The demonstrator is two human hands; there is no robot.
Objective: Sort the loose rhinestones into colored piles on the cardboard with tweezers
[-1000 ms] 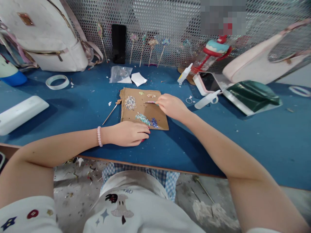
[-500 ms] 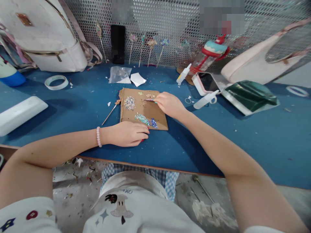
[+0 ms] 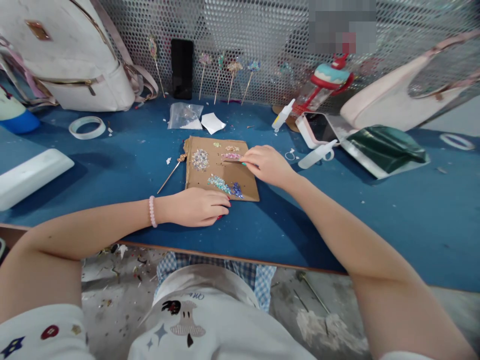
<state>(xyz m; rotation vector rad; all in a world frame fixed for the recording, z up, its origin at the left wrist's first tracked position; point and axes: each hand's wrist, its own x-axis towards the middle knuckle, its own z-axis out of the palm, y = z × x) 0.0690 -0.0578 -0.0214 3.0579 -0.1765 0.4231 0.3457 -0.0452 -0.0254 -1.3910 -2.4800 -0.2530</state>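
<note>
A brown cardboard sheet (image 3: 247,186) lies on the blue table, carrying small heaps of sparkly beads (image 3: 200,159) in silver, pink, green and blue. My right hand (image 3: 267,165) rests on the sheet's right side, fingers pinched on a thin pointed tool (image 3: 233,160) whose tip sits at the pink bead heap. My left hand (image 3: 200,206) lies flat at the sheet's near left corner, fingertips pressing something small against the table; I cannot make out what. A gold hairpin stick (image 3: 171,172) lies just left of the cardboard.
A white backpack (image 3: 71,55) sits far left, a tape ring (image 3: 87,127) and a white case (image 3: 32,175) near it. Decorated pins (image 3: 225,75) lean on the perforated back wall beside a black phone (image 3: 182,67). Glue bottles (image 3: 317,154), a pink-cased phone (image 3: 318,127) and green foil (image 3: 386,145) lie to the right.
My right hand moved slightly nearer with the tool, from the far bead heap to the pink one. My left hand has stayed put.
</note>
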